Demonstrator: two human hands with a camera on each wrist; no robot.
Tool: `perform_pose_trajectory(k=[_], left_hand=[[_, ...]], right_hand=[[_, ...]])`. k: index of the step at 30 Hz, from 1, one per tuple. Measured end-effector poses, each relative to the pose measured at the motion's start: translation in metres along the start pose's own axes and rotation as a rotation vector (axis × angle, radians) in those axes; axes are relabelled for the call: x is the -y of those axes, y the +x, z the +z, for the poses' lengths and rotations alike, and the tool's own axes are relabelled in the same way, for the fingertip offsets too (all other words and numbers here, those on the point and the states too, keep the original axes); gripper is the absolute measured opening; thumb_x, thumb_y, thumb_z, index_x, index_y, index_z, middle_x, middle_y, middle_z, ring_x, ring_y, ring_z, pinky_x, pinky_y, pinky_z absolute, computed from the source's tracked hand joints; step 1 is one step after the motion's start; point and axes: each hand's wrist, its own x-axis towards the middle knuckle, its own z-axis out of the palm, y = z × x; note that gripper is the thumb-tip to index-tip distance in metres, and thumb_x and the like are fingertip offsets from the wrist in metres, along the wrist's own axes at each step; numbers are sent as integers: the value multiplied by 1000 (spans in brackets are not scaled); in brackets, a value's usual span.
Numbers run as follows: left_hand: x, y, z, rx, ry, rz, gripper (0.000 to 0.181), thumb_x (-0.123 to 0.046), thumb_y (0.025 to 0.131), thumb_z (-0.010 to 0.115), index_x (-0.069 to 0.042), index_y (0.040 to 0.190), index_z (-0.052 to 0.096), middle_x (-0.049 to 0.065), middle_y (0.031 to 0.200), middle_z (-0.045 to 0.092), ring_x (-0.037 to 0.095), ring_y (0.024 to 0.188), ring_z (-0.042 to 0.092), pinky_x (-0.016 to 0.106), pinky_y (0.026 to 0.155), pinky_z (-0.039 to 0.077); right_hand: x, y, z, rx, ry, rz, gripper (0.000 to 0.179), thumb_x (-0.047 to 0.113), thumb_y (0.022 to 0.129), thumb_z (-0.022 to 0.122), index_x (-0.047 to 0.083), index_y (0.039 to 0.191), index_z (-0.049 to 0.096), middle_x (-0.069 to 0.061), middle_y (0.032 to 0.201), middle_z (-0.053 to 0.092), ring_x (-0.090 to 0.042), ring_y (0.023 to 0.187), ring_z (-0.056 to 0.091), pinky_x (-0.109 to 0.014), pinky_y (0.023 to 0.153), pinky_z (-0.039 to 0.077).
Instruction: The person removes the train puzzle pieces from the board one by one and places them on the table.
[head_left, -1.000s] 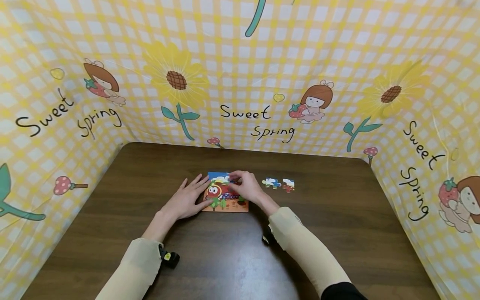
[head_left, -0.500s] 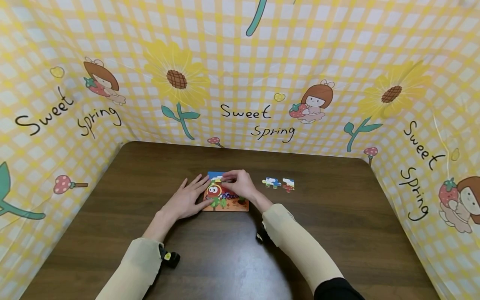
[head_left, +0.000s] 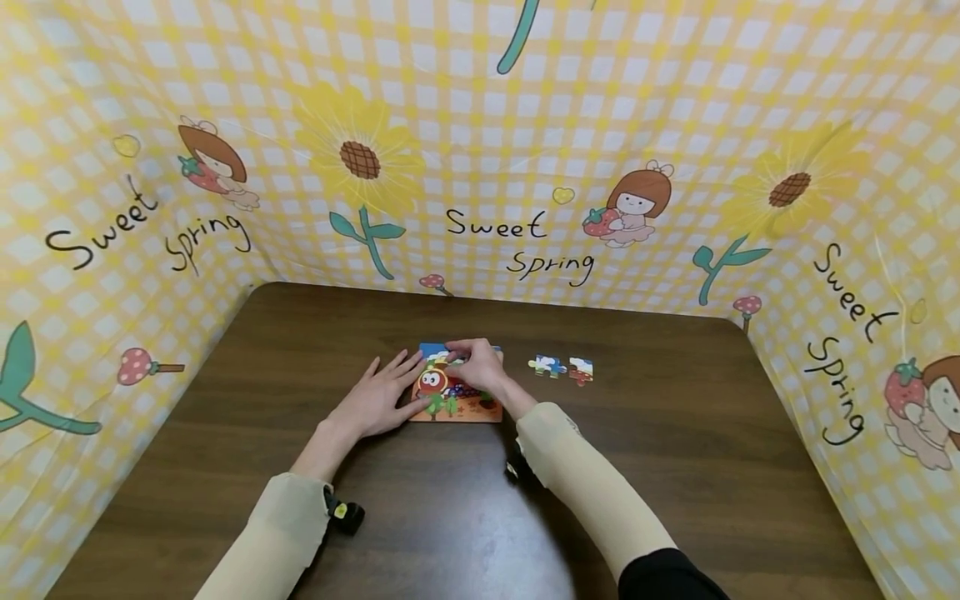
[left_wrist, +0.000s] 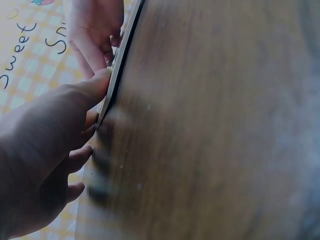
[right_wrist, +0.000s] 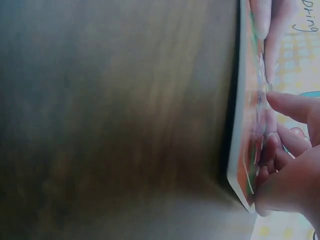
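A jigsaw puzzle board [head_left: 468, 412] lies flat on the table, with a round-eyed red cartoon figure, green plants and blue sky in its picture. My left hand [head_left: 372, 403] rests on its left side with fingers spread; the thumb lies along the lower left in the left wrist view. Over the upper middle, my right hand [head_left: 482, 367] pinches a small puzzle piece [right_wrist: 269, 88] between thumb and fingers, close against the board surface. Most of that piece is hidden by the fingers. The other right-hand fingers [right_wrist: 272, 150] curl down onto the board's right part.
Two loose puzzle pieces, one blue and white [head_left: 547, 366] and one red and white [head_left: 581, 371], lie right of the board. A brown wooden table [head_left: 675, 433] is enclosed on three sides by a yellow checked cloth [head_left: 487, 167]. Each wrist wears a small black camera [head_left: 347, 517].
My right hand has shifted left across the board toward its upper middle, its fingers staying low over the picture. The left hand keeps its place, and the head view has turned slightly.
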Motion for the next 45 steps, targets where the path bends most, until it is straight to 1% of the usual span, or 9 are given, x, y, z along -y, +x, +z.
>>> perform_pose_trajectory(k=[3, 6, 13, 17, 22, 25, 34, 39, 45], left_hand=[[-1, 1, 1, -5, 4, 10, 80, -55, 110, 61, -11, 172, 38, 11, 182, 31, 39, 171, 25, 76, 134, 16], [-1, 1, 2, -2, 7, 8, 81, -56, 109, 62, -11, 172, 38, 10, 182, 30, 38, 171, 25, 75, 134, 16], [-1, 1, 2, 6, 9, 11, 81, -56, 110, 61, -12, 173, 36, 9, 183, 29, 38, 172, 24, 75, 135, 15], [-1, 2, 2, 4, 12, 18, 81, -57, 110, 60, -12, 173, 36, 9, 183, 29, 38, 171, 24, 75, 134, 16], [0, 2, 3, 7, 11, 16, 82, -58, 110, 60, -12, 173, 35, 9, 183, 28, 38, 171, 24, 75, 135, 16], [0, 2, 2, 10, 4, 5, 82, -58, 109, 60, -13, 173, 35, 9, 183, 27, 37, 172, 23, 74, 135, 16], [0, 1, -1, -4, 15, 13, 82, -56, 109, 62, -11, 172, 36, 10, 183, 29, 38, 171, 25, 76, 134, 17], [0, 0, 1, -1, 16, 10, 81, -55, 110, 60, -11, 173, 35, 11, 182, 29, 40, 171, 25, 76, 134, 17], [3, -2, 5, -8, 5, 9, 81, -56, 110, 60, -13, 174, 33, 11, 182, 30, 40, 171, 25, 76, 134, 16]], right_hand=[[-2, 0, 2, -25, -2, 6, 41, 10, 98, 83, 7, 138, 77, -10, 116, 84, -33, 129, 70, -59, 126, 21], [-3, -1, 4, -41, 11, 1, 38, 10, 98, 84, 7, 136, 78, -10, 114, 84, -34, 125, 72, -59, 126, 20], [-5, -2, 4, -52, 58, -4, 36, 10, 97, 84, 8, 133, 78, -11, 113, 83, -35, 118, 73, -60, 126, 19], [-8, -2, 4, -53, 37, -27, 38, 10, 97, 85, 9, 134, 77, -11, 114, 83, -34, 115, 74, -60, 125, 20], [-8, -3, 6, -57, 11, -54, 39, 10, 97, 85, 8, 135, 76, -11, 115, 82, -33, 107, 74, -60, 122, 21], [-8, -3, 7, -56, -3, -66, 39, 10, 98, 84, 8, 136, 75, -11, 117, 82, -32, 101, 72, -59, 120, 23], [-9, -3, 9, -81, -70, -124, 39, 14, 99, 84, 9, 137, 73, -9, 118, 82, -21, 84, 63, -53, 112, 28], [-9, -2, 8, -80, -36, -103, 39, 13, 98, 85, 10, 135, 73, -9, 115, 81, -18, 83, 61, -52, 110, 27], [-7, -2, 9, -87, 28, -82, 38, 10, 95, 87, 10, 131, 74, -11, 112, 82, -18, 86, 61, -50, 107, 26]])
